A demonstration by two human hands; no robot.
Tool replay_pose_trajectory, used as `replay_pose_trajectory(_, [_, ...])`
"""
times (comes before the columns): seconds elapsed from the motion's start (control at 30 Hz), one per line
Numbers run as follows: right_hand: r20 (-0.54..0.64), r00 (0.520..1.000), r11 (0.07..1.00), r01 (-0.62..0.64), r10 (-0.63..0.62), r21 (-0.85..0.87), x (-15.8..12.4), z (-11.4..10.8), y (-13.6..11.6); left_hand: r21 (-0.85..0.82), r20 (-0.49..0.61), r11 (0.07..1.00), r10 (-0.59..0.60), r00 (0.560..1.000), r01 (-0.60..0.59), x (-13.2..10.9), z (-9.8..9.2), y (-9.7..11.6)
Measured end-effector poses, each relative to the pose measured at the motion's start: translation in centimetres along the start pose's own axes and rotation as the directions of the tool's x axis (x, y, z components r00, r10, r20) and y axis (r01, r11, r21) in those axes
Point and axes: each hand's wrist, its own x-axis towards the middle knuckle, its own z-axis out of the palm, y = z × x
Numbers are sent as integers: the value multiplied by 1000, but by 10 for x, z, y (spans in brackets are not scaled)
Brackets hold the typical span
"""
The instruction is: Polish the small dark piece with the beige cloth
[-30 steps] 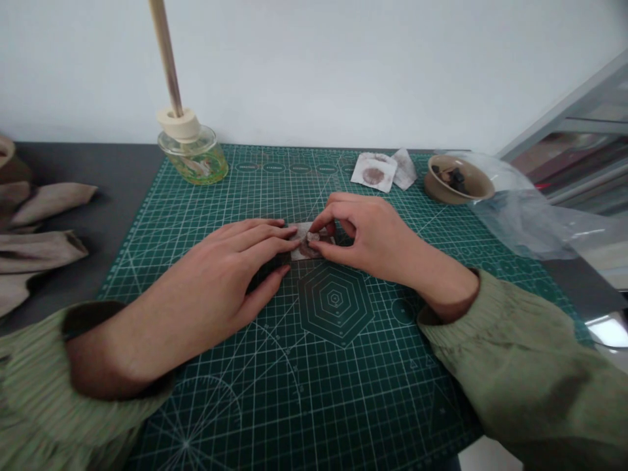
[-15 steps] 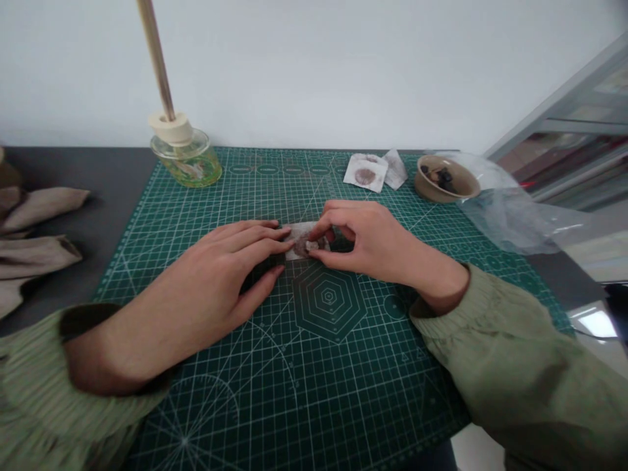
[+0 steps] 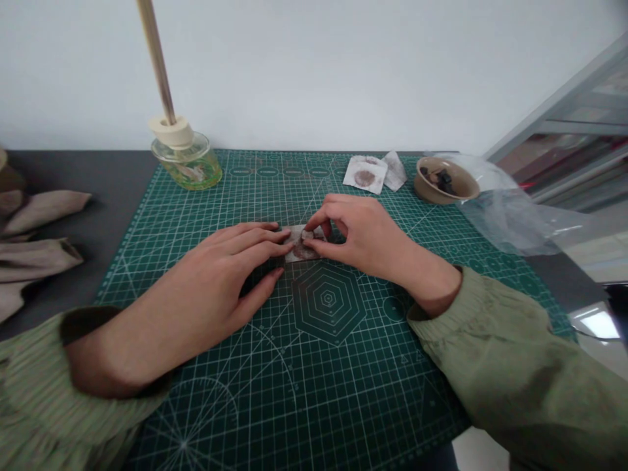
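A small white paper strip (image 3: 300,244) with a round brown patch lies flat on a green cutting mat (image 3: 383,392). The fingertips of my left hand (image 3: 210,278) rest on its left end and hold it against the mat. My right hand (image 3: 360,232) pinches the paper's middle between thumb and forefinger, over the brown patch. The fingers hide the strip's right end. Green ribbed sleeves cover both forearms.
At the mat's far edge stand a glass reed diffuser bottle (image 3: 187,163), a stained paper square (image 3: 366,174) and a tan bowl (image 3: 445,181) holding dark pieces. Clear plastic film (image 3: 510,219) lies at right; beige cloth (image 3: 34,245) lies at left.
My right hand's thumb and forefinger have drawn slightly left and closer over the brown patch. My left hand stays on the strip, and the view has shifted only slightly.
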Motion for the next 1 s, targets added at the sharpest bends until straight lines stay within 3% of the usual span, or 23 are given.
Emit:
replay_pose_trajectory(0.1, [0, 1000, 981, 13, -13, 192, 1, 1, -7, -22, -13, 999, -27, 1000, 27, 0, -2, 1])
replay_pose_trajectory(0.17, [-19, 997, 927, -58, 70, 372, -1, -1, -13, -60, -50, 997, -58, 997, 55, 2, -6, 5])
replay_pose_trajectory(0.23, [1, 988, 801, -125, 154, 585, -3, -2, -20, -115, -128, 991, -86, 988, 71, 4, -11, 10])
replay_pose_trajectory(0.33, [92, 987, 556, -152, 135, 817, -3, -3, -27, -179, -251, 983, -91, 964, 47, 7, -18, 19])
replay_pose_trajectory(0.43, [174, 983, 373, -185, 63, 909, -2, -2, -31, -220, -297, 975, -92, 950, 25, 6, -21, 24])
replay_pose_trajectory(0.5, [205, 979, 299, -203, 26, 932, -1, -1, -32, -249, -329, 968, -102, 939, 19, 5, -20, 26])
replay_pose_trajectory(0.63, [226, 974, 264, -217, -4, 940, -3, -1, -33, -270, -394, 963, -89, 915, -23, 4, -20, 27])
replay_pose_trajectory(0.83, [240, 970, 307, -217, -39, 927, -5, -1, -32, -215, -407, 976, -50, 912, -43, 5, -27, 32])
replay_pose_trajectory(1.0, [233, 971, 348, -239, 60, 906, -4, 5, -40, -120, -360, 991, 17, 933, -65, 4, -29, 31])
